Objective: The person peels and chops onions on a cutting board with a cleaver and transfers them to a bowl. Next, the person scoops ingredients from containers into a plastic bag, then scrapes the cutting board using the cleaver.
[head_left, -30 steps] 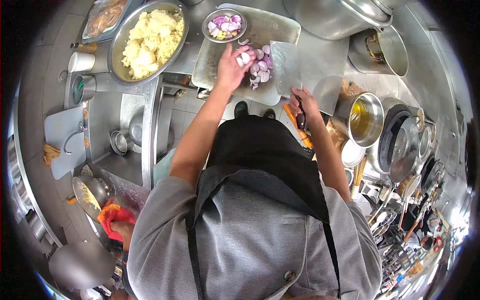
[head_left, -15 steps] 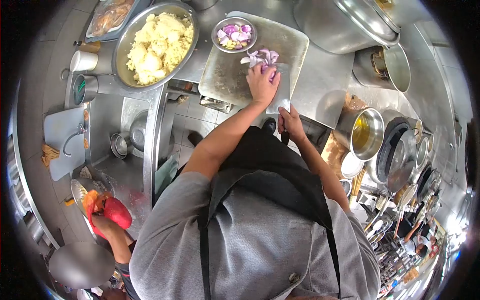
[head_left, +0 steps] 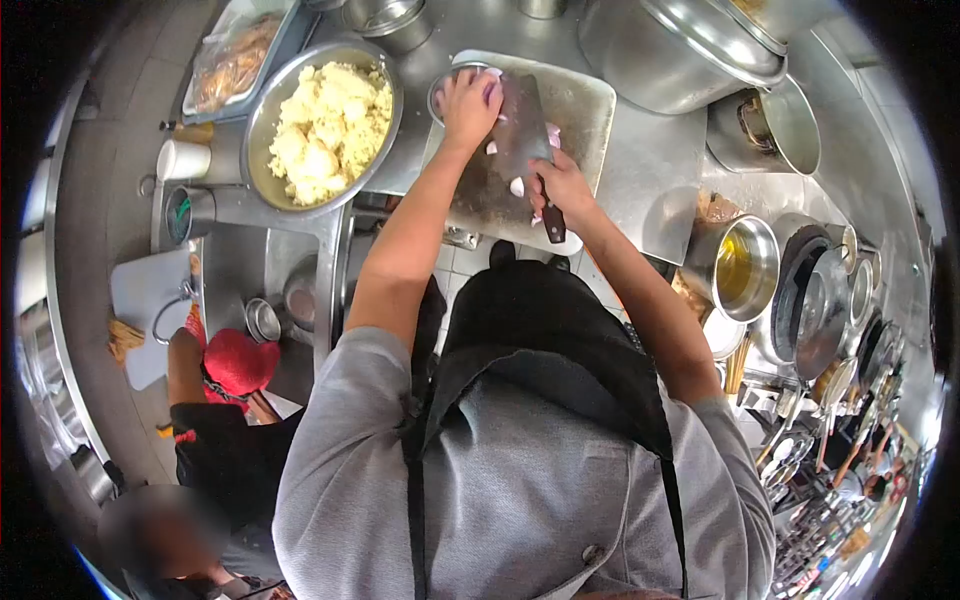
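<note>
My right hand (head_left: 562,187) grips a cleaver (head_left: 520,125) by its dark handle; the broad blade lies tilted over the cutting board (head_left: 588,125), its far end near the small metal bowl (head_left: 437,95). At the bowl's right side is my left hand (head_left: 472,110), fingers curled round purple onion pieces beside the blade. It hides most of the bowl and its contents. Loose onion bits (head_left: 553,133) remain on the board around the blade, and a pale piece (head_left: 517,187) lies near my right hand.
A large bowl of yellow mash (head_left: 330,130) stands left of the board. Big metal pots (head_left: 670,60) are at the right, with a pot of yellow oil (head_left: 740,265) nearer. A co-worker in red gloves (head_left: 240,362) stands at the sink (head_left: 225,265).
The cleaver has moved from the board's right side up and left toward the small bowl. My left hand has gone from the onion on the board to the bowl, carrying pieces.
</note>
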